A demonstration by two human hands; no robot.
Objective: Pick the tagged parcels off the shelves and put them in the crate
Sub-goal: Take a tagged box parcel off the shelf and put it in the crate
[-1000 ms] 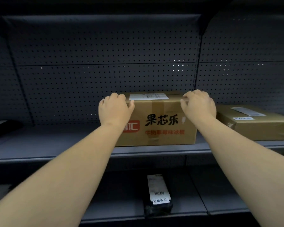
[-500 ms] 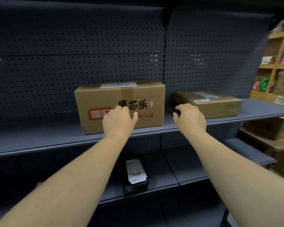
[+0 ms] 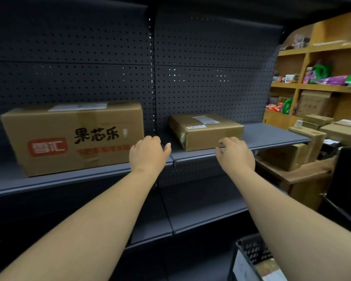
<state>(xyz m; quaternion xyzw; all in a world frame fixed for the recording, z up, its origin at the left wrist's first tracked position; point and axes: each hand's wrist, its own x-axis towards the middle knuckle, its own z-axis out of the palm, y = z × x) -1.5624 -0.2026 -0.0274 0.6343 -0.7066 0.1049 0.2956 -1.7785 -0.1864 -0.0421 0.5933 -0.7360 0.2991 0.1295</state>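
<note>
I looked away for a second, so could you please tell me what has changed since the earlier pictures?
Both hands let go of the printed box and moved right: the left hand and right hand now reach, holding nothing, toward the flat parcel. Both boxes stayed where they were on the shelf.
</note>
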